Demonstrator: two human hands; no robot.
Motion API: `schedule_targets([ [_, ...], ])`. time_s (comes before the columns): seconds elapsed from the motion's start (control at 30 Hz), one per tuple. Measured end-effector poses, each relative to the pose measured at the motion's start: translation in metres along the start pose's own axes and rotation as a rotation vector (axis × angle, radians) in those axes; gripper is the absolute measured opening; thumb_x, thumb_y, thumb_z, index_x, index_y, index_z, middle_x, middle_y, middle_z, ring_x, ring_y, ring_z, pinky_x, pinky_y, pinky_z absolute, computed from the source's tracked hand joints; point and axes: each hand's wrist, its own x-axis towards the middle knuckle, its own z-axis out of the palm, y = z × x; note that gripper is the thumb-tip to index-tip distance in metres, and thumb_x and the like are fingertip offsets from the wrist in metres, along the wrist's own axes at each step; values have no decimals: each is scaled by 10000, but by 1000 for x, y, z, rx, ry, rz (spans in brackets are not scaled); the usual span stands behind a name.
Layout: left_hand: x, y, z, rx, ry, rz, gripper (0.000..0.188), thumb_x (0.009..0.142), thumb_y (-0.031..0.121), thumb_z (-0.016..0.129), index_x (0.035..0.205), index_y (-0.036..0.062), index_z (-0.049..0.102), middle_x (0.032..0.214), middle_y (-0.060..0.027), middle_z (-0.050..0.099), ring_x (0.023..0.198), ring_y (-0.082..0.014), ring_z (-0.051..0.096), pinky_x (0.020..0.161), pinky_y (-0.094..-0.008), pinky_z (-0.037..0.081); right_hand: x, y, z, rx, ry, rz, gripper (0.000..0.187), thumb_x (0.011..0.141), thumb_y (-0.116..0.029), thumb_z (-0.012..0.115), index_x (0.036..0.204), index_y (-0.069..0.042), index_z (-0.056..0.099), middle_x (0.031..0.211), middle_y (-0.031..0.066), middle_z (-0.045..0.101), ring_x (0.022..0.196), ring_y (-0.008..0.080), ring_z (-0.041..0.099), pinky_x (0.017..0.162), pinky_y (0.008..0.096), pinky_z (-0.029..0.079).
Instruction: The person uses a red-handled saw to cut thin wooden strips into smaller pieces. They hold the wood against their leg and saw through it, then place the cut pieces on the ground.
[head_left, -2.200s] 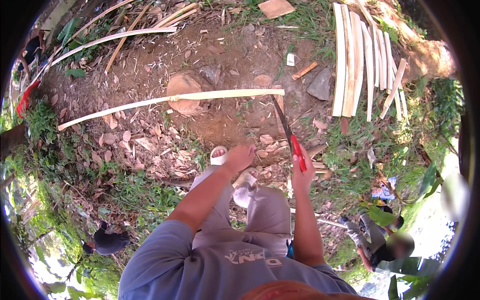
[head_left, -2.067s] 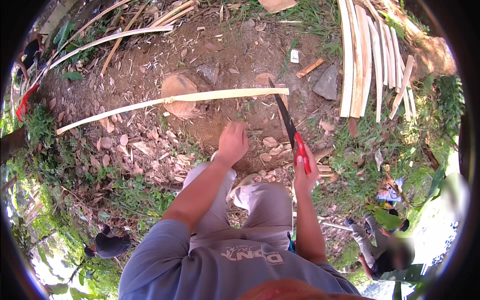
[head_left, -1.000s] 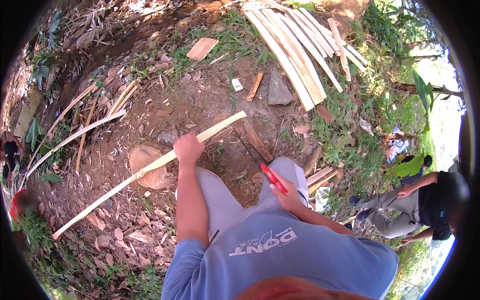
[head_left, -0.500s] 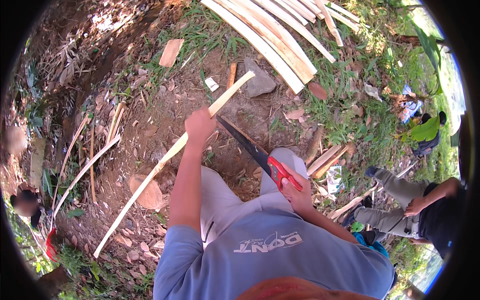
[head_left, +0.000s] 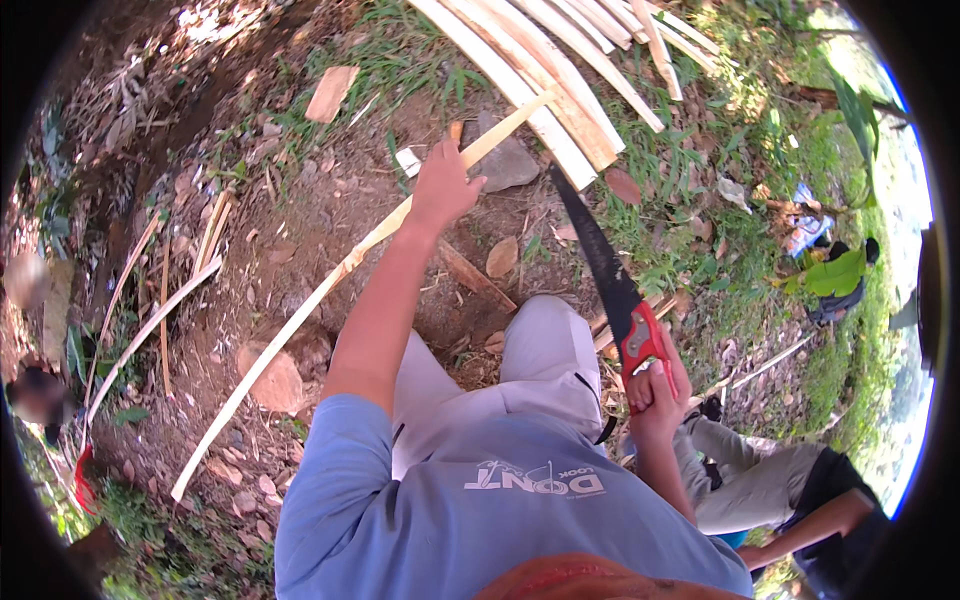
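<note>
A long, pale wooden strip (head_left: 309, 305) runs slantwise from the lower left to the planks at the far side. My left hand (head_left: 443, 188) is closed around it near its far end. Over on the right, my right hand (head_left: 659, 393) grips the red handle of a pruning saw (head_left: 598, 245). The saw's dark blade points away from me, its tip near the ends of the planks and apart from the strip.
Several pale planks (head_left: 567, 142) lie on grass ahead, beside a grey stone (head_left: 508, 163). A cut log (head_left: 272, 378) stands left of my knees. Thin strips (head_left: 152, 325) lie farther left. Close on my right is another person (head_left: 770, 488).
My left hand has moved forward and right, with the strip's far end now over the planks. The saw has swung away from the strip to the right. The person on the right appears nearer.
</note>
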Motion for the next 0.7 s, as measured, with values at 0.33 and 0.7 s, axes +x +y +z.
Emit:
schedule_targets([
  [0.33,-168,-104,-141,68,-136,-288,955,857,615,823,1513,1,499,1269,-246,716,1222,-429,682,1044,-523,538,-10,-39,68,-86,-154,-536,580,1127,-115,496,1613,160,342,644,-45,423,521,37,353,501,227,312],
  [0.7,-178,-144,-79,288,-279,-479,294,925,339,726,974,64,816,906,-153,800,865,-372,792,781,-496,641,24,46,205,-351,-491,-261,542,1095,-164,628,1576,60,518,893,-21,638,641,23,473,559,200,353],
])
